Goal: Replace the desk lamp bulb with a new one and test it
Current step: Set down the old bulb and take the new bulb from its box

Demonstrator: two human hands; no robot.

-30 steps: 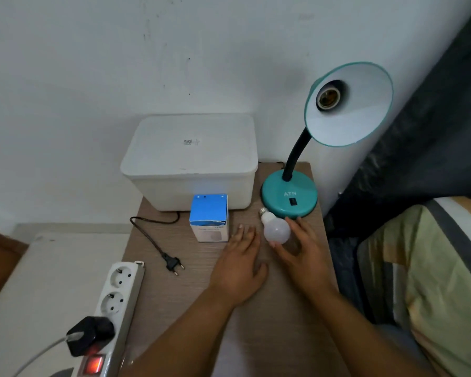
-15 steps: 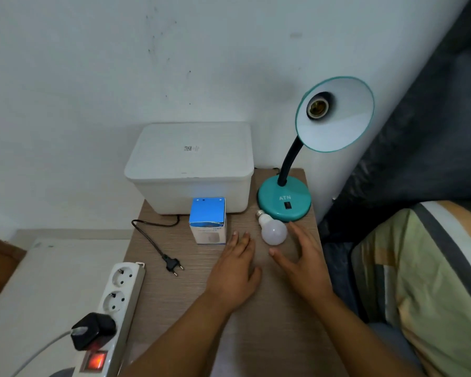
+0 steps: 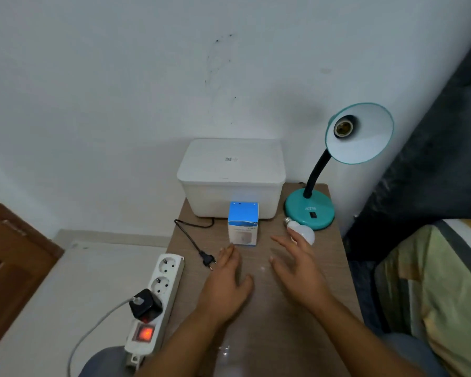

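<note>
Right hand [image 3: 297, 263] has lifted off the bulb [image 3: 302, 233]; both grips spread, empty, left hand [image 3: 227, 282] flat on worktop [image 3: 324, 289].

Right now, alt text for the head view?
Two open hands, left hand and right hand, are over a wooden table; a loose white bulb lies by a teal desk lamp whose socket is empty. A blue bulb box stands nearby.
</note>
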